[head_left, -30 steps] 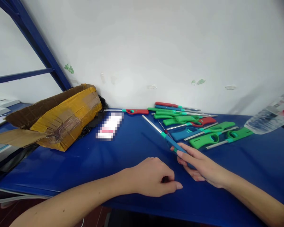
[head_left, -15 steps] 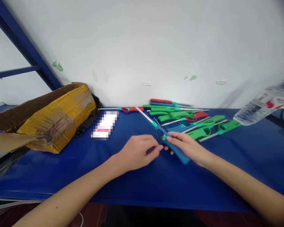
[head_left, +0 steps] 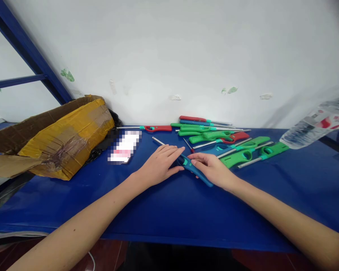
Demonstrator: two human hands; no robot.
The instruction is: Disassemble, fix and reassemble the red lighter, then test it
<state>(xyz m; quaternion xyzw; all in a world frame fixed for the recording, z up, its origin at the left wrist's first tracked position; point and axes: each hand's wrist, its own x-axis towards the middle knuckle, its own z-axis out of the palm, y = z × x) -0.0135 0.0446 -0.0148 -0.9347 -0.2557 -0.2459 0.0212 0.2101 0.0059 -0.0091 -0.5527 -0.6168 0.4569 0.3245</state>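
A blue gas lighter point(head_left: 202, 176) with a long metal neck lies slantwise near the table's middle, its tip towards the back left. My right hand point(head_left: 214, 170) is closed on its handle beside the trigger guard, thumb on top. My left hand point(head_left: 161, 165) lies over the front of the lighter, long fingers fairly straight across the neck and thumb on the near side. Much of the neck is hidden beneath it; the metal tip shows beyond the fingers. Just behind my right hand is a thin rod with a dark red end point(head_left: 192, 150).
Several green lighters point(head_left: 237, 159), with red and blue ones, lie piled at the back right. One red lighter point(head_left: 158, 128) lies along the wall. A phone point(head_left: 124, 148), blurred out, and a taped cardboard box point(head_left: 70, 139) are left; a water bottle point(head_left: 313, 126) is right.
My left hand has moved up and forward from beside the lighter onto its neck. The lighter has been lowered and turned flatter, its tip swinging left. My right hand still holds the handle.
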